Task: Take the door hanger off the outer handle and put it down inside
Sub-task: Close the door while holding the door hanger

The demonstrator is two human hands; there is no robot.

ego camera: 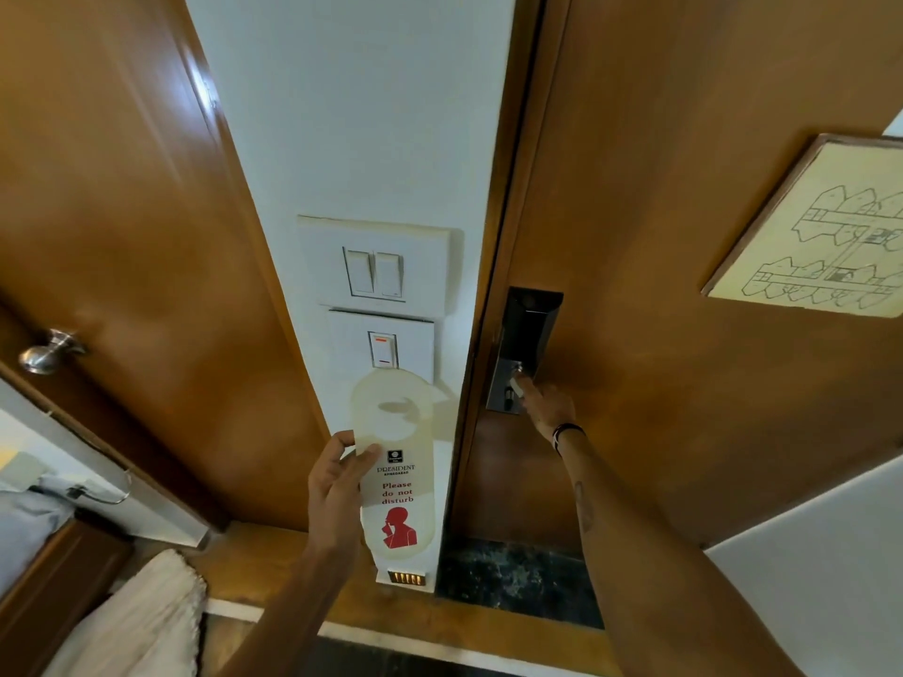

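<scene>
My left hand (337, 491) grips a cream door hanger (398, 481) by its left edge, holding it upright in front of the white wall strip. The hanger has a round hole at the top, red "Please do not disturb" lettering and a red figure. My right hand (547, 408) reaches to the dark lock plate (525, 349) on the brown door (684, 237), its fingers touching the small latch at the plate's lower part. The door handle itself is hidden behind that hand.
Two white switch plates (376, 271) sit on the wall above the hanger. A second wooden door with a silver knob (49, 351) stands at left. A framed floor plan (821, 232) hangs on the right door. Bedding and a cushion (141, 623) lie at lower left.
</scene>
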